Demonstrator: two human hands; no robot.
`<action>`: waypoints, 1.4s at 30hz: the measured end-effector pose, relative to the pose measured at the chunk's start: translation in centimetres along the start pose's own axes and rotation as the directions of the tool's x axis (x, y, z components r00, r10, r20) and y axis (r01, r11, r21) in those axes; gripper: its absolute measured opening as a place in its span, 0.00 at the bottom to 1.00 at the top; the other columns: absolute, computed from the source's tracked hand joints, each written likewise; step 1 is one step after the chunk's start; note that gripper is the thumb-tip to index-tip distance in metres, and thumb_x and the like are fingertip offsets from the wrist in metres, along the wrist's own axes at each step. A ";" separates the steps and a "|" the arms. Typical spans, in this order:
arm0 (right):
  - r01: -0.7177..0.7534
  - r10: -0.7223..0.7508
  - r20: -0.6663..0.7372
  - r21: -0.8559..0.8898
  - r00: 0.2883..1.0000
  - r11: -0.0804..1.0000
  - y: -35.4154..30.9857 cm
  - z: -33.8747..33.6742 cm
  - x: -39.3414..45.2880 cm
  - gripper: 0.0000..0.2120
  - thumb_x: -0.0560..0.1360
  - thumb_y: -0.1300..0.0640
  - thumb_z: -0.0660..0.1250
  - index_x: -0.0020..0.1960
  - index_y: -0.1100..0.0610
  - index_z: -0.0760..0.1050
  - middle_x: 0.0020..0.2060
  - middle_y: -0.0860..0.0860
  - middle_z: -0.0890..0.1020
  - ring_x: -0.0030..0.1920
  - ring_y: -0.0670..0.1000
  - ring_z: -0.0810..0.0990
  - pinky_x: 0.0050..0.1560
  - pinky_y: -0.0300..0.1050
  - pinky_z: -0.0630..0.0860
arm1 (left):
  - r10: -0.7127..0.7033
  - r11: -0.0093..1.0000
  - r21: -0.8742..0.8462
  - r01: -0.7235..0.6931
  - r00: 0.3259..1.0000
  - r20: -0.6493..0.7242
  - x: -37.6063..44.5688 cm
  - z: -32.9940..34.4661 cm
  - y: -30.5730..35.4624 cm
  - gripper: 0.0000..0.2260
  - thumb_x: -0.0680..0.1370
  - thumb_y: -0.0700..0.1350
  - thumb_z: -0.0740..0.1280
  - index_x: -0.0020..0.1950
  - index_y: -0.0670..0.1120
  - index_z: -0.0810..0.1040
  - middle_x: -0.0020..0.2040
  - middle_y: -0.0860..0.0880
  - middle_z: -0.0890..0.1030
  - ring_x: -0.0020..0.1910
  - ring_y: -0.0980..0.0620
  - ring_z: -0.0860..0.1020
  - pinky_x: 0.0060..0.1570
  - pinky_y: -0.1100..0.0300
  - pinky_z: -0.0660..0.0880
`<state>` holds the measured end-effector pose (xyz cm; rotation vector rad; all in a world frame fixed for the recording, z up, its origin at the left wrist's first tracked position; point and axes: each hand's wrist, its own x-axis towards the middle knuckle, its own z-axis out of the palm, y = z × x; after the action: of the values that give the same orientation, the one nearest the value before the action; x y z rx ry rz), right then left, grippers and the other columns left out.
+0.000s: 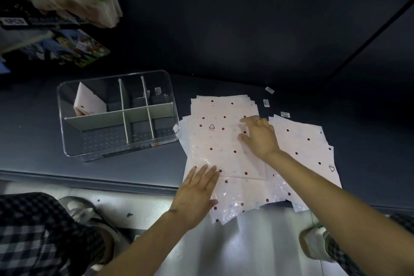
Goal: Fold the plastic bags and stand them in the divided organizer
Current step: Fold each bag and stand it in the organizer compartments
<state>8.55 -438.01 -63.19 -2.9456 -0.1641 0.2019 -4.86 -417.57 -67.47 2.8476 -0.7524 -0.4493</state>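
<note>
while one folded bag (89,102) stands in the organizer (118,114), both hands' flat fingers, left hand (195,195) and right hand (261,136), press the unfolded bags (215,141), gripping nothing.

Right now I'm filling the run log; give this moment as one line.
left hand: flat on top bag | right hand: flat on it | organizer: one folded bag standing

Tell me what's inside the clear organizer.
The clear organizer holds one folded dotted bag, leaning in the far-left compartment. The other compartments look empty. White dividers hide the bag's bottom edge.
</note>
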 end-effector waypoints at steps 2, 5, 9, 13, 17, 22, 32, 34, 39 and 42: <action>0.142 -0.141 -0.035 0.018 0.989 0.990 -0.9 0.9 -2.4 0.21 0.78 0.54 0.61 0.70 0.56 0.66 0.68 0.55 0.70 0.67 0.56 0.67 0.67 0.47 0.61 | 0.000 1.000 0.028 -0.001 1.000 0.022 0.1 0.2 0.0 0.31 0.81 0.58 0.50 0.77 0.47 0.38 0.78 0.50 0.40 0.76 0.50 0.38 0.71 0.54 0.31; 0.390 -0.386 0.143 0.007 0.911 0.921 -2.5 3.5 -7.0 0.25 0.81 0.49 0.56 0.75 0.56 0.59 0.75 0.53 0.61 0.75 0.53 0.59 0.75 0.48 0.48 | 0.002 0.999 0.048 -0.004 0.999 0.049 0.2 0.5 -0.1 0.31 0.81 0.58 0.49 0.77 0.47 0.39 0.78 0.50 0.40 0.76 0.49 0.38 0.71 0.54 0.31; 0.475 -0.430 0.221 -0.221 0.875 0.852 -1.2 5.6 -11.6 0.31 0.78 0.40 0.49 0.73 0.58 0.62 0.73 0.52 0.62 0.73 0.53 0.61 0.75 0.50 0.53 | 0.007 1.000 0.027 -0.008 0.999 0.036 -0.3 0.9 -0.5 0.31 0.81 0.60 0.49 0.77 0.48 0.39 0.78 0.51 0.39 0.76 0.49 0.38 0.69 0.53 0.29; 0.383 -0.329 0.224 -0.273 0.917 0.882 2.6 5.0 -14.1 0.32 0.77 0.39 0.50 0.73 0.59 0.64 0.73 0.53 0.64 0.72 0.53 0.64 0.70 0.50 0.50 | 0.010 1.000 0.001 -0.010 1.000 0.021 -1.2 1.2 -1.6 0.31 0.80 0.61 0.48 0.77 0.49 0.40 0.77 0.52 0.38 0.76 0.50 0.39 0.71 0.55 0.33; 0.333 -0.314 0.112 -0.240 0.943 0.912 3.7 4.2 -15.2 0.31 0.79 0.41 0.44 0.65 0.59 0.75 0.66 0.53 0.75 0.65 0.51 0.75 0.69 0.49 0.60 | -0.023 0.983 -0.185 0.011 0.998 -0.065 -1.1 0.5 -2.1 0.26 0.81 0.58 0.53 0.77 0.51 0.56 0.77 0.56 0.53 0.76 0.53 0.51 0.74 0.56 0.53; 0.288 -0.302 -0.138 -0.114 0.943 0.951 2.6 2.8 -12.5 0.15 0.61 0.55 0.80 0.46 0.55 0.83 0.47 0.50 0.84 0.45 0.52 0.84 0.51 0.47 0.79 | -0.115 0.950 -0.305 0.062 0.981 -0.159 0.2 -0.6 -2.5 0.18 0.80 0.51 0.61 0.69 0.50 0.71 0.66 0.53 0.71 0.64 0.51 0.67 0.62 0.58 0.65; 0.256 -0.256 -0.007 -0.012 0.967 0.967 2.0 2.6 -9.9 0.03 0.73 0.62 0.68 0.43 0.60 0.81 0.40 0.52 0.83 0.41 0.54 0.81 0.41 0.44 0.76 | -0.121 0.929 -0.368 0.043 0.974 -0.193 1.2 -0.8 -3.7 0.21 0.75 0.53 0.68 0.67 0.53 0.72 0.70 0.57 0.68 0.70 0.55 0.63 0.69 0.59 0.59; 0.219 -0.221 -0.002 0.146 0.975 0.965 2.3 2.3 -10.3 0.06 0.76 0.61 0.65 0.48 0.58 0.80 0.45 0.50 0.83 0.46 0.52 0.80 0.45 0.43 0.74 | -0.118 0.929 -0.368 0.046 0.977 -0.175 1.2 -1.1 -4.1 0.22 0.75 0.53 0.68 0.69 0.54 0.71 0.71 0.58 0.67 0.72 0.56 0.61 0.70 0.60 0.57; 0.085 -0.222 0.299 0.410 0.928 0.908 2.9 1.3 -11.1 0.05 0.79 0.56 0.61 0.51 0.52 0.76 0.46 0.48 0.82 0.45 0.49 0.78 0.47 0.42 0.72 | -0.225 0.849 -0.512 0.128 0.966 -0.131 0.8 -1.6 -5.0 0.13 0.73 0.48 0.72 0.57 0.53 0.80 0.59 0.57 0.79 0.58 0.57 0.74 0.55 0.66 0.68; -0.042 -0.191 0.365 0.545 0.911 0.838 3.1 0.7 -10.8 0.03 0.78 0.56 0.62 0.47 0.52 0.74 0.43 0.48 0.80 0.42 0.47 0.76 0.43 0.39 0.70 | -0.284 0.740 -0.645 0.192 0.958 -0.042 0.8 -1.9 -5.5 0.07 0.71 0.46 0.74 0.47 0.55 0.82 0.53 0.57 0.82 0.49 0.56 0.77 0.48 0.63 0.71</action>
<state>-1.85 -442.28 -63.11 -2.2872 -0.2353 0.7248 -1.11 -413.10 -67.10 2.2860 -0.1419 -0.4300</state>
